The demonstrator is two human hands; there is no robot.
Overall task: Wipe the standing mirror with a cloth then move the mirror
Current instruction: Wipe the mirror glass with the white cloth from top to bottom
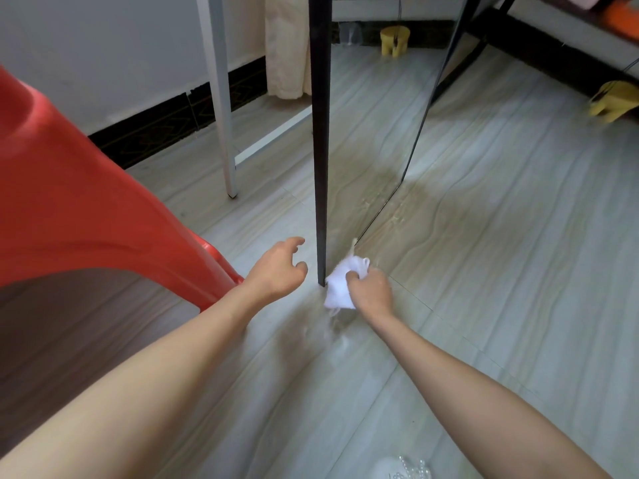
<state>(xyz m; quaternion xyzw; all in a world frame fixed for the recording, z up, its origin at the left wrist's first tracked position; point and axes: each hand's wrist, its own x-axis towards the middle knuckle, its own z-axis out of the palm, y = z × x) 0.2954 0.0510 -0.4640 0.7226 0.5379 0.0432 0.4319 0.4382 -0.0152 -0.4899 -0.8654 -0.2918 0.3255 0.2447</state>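
Head view cuts off our mirror (373, 133) at the top. Our right hand (371, 290) bunches the blurred white cloth (340, 283) at its lower corner, fingertips hidden in the folds. Our left hand (278, 269) hovers beside the black frame, fingers loosely spread, holding nothing.

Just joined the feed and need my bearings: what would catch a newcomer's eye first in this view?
The big red plastic chair fills the left side. At centre, the black-framed standing mirror rises from the pale tiled floor, its glass reflecting the tiles. At its lower corner, the right hand grips a crumpled white cloth, while the left hand hovers open beside the frame.
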